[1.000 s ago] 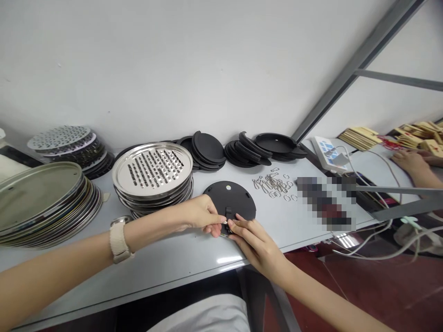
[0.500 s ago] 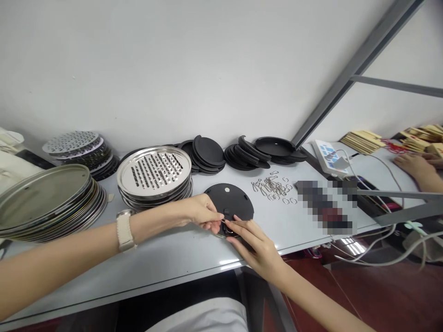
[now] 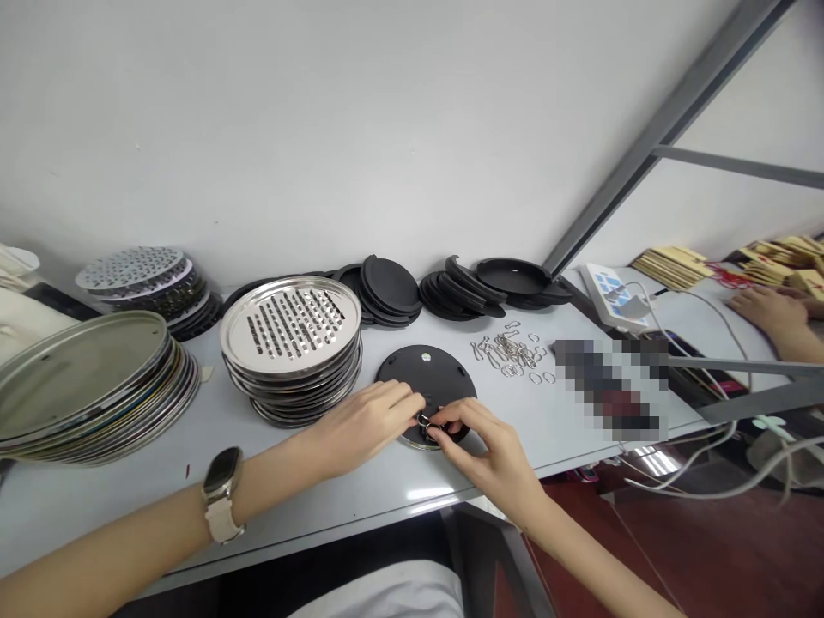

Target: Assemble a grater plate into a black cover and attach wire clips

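left hand [image 3: 379,421]: grip nearly closed at small metal ring [image 3: 423,421], hold unclear. black disc [image 3: 428,367] lies under both hands near counter's [image 3: 309,498] front edge. right hand [image 3: 493,446]: thumb and finger pinched on ring. loose rings and clips [image 3: 511,350] further right.

The left hand [image 3: 370,422] has rolled knuckles-up, bringing the watch face [image 3: 222,469] into view.

We look forward and down from head height (our only view), the desk [image 3: 309,498] fairly near below us.
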A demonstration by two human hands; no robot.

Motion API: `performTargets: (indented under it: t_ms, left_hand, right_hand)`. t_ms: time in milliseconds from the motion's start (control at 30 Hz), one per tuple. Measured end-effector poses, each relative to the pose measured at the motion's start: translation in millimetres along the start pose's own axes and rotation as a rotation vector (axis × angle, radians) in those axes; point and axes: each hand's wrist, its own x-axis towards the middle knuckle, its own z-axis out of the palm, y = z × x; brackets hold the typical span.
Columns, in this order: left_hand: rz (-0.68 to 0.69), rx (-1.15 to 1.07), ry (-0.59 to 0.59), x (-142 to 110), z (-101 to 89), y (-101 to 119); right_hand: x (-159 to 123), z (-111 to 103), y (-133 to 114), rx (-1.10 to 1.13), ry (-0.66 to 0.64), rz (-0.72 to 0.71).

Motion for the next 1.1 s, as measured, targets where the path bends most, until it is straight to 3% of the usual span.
performTargets:
  t_ms: [167, 367, 533, 633, 733, 833, 967, 1100]
  left_hand:
    - [0.084, -0.033, 0.024, 1.5, 4.2, -0.4]
    - [-0.206, -0.462, 0.252, 9.6, 5.2, 5.9]
    - [-0.296, -0.553, 0.272, 12.9, 8.0, 11.0]
    - [-0.259, -0.358, 0.239, 7.5, 13.1, 5.1]
    - [-0.133, -0.027, 0.102, -0.3, 19.5, -3.9]
    - [-0.136, 0.139, 0.032, -5.5, 26.0, -3.2]
    - [-0.226, 0.228, 0.067, -11.2, 37.8, 23.6]
    - [-0.224, 0.283, 0.114, -18.9, 50.0, 60.5]
  right_hand:
    - [12.7, -11.6, -7.4, -0.038, -0.128, 0.007]
    - [17.3, -32.8, -18.7, -0.063, -0.246, -0.005]
    - [15.0, -26.8, -17.7, -0.022, -0.179, 0.114]
    - [10.2, -20.8, -13.6, 0.025, -0.128, 0.166]
    - [2.7, -17.3, -7.7, 0.056, -0.062, 0.193]
    - [-0.2, -18.1, 3.3, 0.054, -0.031, 0.165]
    - [12.8, -32.2, 21.8, 0.073, -0.168, 0.111]
    - [42.8, -52.0, 31.4, 0.084, -0.305, 0.072]
